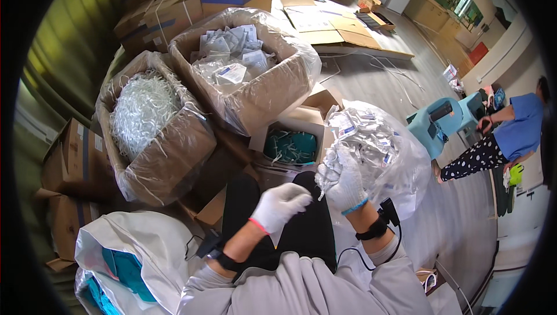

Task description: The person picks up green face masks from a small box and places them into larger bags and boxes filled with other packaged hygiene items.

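My right hand (346, 183), in a white knit glove with a blue cuff, is closed round a bunch of crinkled white strips (326, 177). It is beside a large clear plastic bag (415, 167) heaped with small white and silver packets (368, 135). Over my lap, my left hand (281, 206) wears a white glove with a pink cuff. Its fingers are curled together; what they hold, if anything, is hidden. Just beyond my knees, a small open carton (321, 131) contains a teal lining (297, 144) with a few white strips on it.
A plastic-lined box (168, 158) of white strips and another lined box (255, 97) of clear packets stand ahead left. A white sack (156, 239) with teal items is at lower left. A person (519, 126) stands at right near blue plastic chairs (432, 126). Flattened cardboard (313, 19) lies farther back.
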### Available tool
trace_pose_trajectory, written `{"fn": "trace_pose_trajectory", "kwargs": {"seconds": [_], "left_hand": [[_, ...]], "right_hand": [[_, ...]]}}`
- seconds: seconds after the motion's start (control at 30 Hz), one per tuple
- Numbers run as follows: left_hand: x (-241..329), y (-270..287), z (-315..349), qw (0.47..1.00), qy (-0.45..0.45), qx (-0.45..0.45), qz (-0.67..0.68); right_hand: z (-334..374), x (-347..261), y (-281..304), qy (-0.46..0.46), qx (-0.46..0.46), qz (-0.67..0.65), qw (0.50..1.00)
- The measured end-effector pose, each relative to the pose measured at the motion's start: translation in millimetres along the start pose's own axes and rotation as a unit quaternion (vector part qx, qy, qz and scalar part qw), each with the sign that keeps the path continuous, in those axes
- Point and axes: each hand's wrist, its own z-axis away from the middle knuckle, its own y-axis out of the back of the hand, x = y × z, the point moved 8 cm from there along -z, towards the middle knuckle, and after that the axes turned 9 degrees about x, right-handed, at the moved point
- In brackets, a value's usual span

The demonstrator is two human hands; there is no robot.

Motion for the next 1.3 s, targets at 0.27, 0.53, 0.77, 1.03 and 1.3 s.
{"fn": "trace_pose_trajectory", "kwargs": {"seconds": [0.27,0.53,0.77,1.03,1.3], "left_hand": [[-20,-35,-3,0.997,0.069,-0.011,-0.038],[-14,-38,9,0.989,0.074,-0.123,0.028],[-29,-42,6,0.958,0.128,-0.156,0.205],[-6,-32,20,0.979,0.086,-0.184,-0.020],[26,-14,62,0.862,-0.220,-0.252,-0.380]], "right_hand": [[3,12,-6,0.075,0.000,0.086,0.993],[19,11,-22,0.108,-0.095,0.133,0.981],[47,3,-43,0.223,-0.091,0.376,0.895],[44,-15,-35,0.162,-0.115,0.453,0.869],[100,47,-17,0.159,-0.342,0.758,0.533]]}}
